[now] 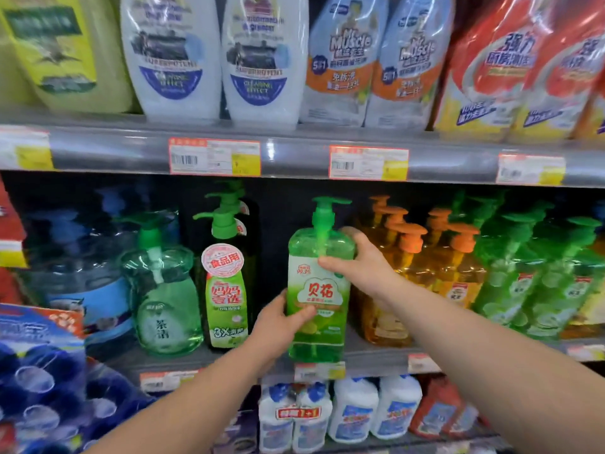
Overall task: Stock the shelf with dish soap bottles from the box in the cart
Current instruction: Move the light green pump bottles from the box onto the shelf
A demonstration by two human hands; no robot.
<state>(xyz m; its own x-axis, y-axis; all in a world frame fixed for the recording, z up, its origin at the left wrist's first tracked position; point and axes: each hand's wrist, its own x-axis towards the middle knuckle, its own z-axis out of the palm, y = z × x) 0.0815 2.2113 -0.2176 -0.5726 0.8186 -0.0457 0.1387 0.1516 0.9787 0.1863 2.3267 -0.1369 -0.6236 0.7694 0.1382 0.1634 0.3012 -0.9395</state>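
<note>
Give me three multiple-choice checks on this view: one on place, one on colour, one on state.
1. Where is the held bottle?
A) on the top shelf
B) at the middle shelf, in the gap left of the orange-pump bottles
C) on the bottom shelf

2. What colour is its pump?
A) orange
B) blue
C) green

3. How is it held?
A) by neither hand
B) by the left hand low and the right hand high
C) lying on its side, unheld

Answers:
1 B: its base is level with the middle shelf's front edge, with the orange pumps just to its right.
2 C: the pump head and neck are green, like the liquid.
3 B: the left thumb crosses the lower label and the right fingers wrap the shoulder, with the bottle upright.
</note>
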